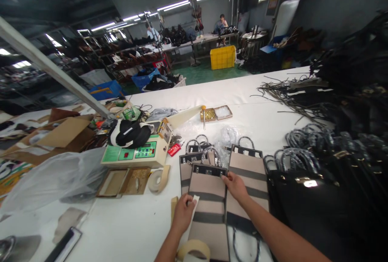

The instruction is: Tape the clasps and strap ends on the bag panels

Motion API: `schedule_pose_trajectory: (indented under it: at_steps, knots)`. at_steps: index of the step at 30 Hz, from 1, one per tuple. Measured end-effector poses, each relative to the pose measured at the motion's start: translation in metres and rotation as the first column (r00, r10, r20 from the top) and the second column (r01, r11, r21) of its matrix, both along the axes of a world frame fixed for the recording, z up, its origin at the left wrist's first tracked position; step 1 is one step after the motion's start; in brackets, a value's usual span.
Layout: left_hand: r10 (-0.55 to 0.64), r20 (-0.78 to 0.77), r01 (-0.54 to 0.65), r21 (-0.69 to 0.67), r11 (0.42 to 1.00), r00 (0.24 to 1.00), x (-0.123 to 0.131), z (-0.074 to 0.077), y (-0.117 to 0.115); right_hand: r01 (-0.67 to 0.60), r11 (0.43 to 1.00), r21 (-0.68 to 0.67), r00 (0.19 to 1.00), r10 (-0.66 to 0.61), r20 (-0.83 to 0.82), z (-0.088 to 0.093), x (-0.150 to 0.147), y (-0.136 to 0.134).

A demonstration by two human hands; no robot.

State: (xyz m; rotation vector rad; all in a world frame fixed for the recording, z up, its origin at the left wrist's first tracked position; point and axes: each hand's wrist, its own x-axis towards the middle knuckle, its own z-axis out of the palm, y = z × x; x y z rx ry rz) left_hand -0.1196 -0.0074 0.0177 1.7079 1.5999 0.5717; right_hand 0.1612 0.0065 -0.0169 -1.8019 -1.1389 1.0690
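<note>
In front of me lies a beige and dark-striped handbag panel (pixel 209 205), its black top band carrying metal fittings and a wrapped handle. My right hand (pixel 237 188) pinches the panel near its upper right corner. At the panel's left edge, my left hand (pixel 183 213) is closed with a pale strip (pixel 196 200) between its fingers. Part of the strip is hidden behind that hand. A roll of masking tape (pixel 195 248) sits by the left forearm, overlapping the panel's lower part. A similar striped panel (pixel 248 165) lies to the right, partly under my right forearm.
Black handbags (pixel 309 205) are piled along the right. On the left stand a green and cream machine (pixel 145 155), another tape roll (pixel 156 181) and a cardboard box (pixel 60 134). A hammer (pixel 204 118) and small boxes of metal parts (pixel 208 115) lie farther back.
</note>
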Motion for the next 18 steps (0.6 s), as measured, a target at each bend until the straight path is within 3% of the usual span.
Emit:
schedule_pose_trajectory:
  at_steps: [4,8,11,14,16,18]
  knots:
    - [-0.046,0.036,0.044,0.054,0.998,0.998,0.02,0.013,-0.002,0.098,0.995,-0.03,0.995,-0.098,-0.007,-0.014,0.009,-0.033]
    - [0.043,0.015,-0.044,0.068,0.997,0.999,0.034,0.029,-0.007,0.137,0.983,-0.122,0.988,-0.145,-0.059,-0.027,0.016,-0.059]
    - [0.053,0.029,-0.055,0.062,0.997,0.998,0.033,0.049,-0.024,0.199,0.979,-0.034,0.98,-0.199,0.008,-0.018,0.018,-0.077]
    - [0.074,0.066,-0.078,0.054,0.996,0.995,0.027,0.063,-0.059,0.257,0.96,0.109,0.954,-0.27,0.129,-0.003,0.011,-0.104]
    - [0.12,0.141,-0.119,-0.017,0.993,0.983,0.023,0.063,-0.081,0.198,0.97,0.138,0.97,-0.214,0.115,0.004,0.002,-0.12]
    - [0.057,0.192,-0.043,-0.072,0.996,0.98,0.021,0.059,-0.097,0.059,0.985,0.164,0.994,-0.073,0.079,0.01,-0.009,-0.128]
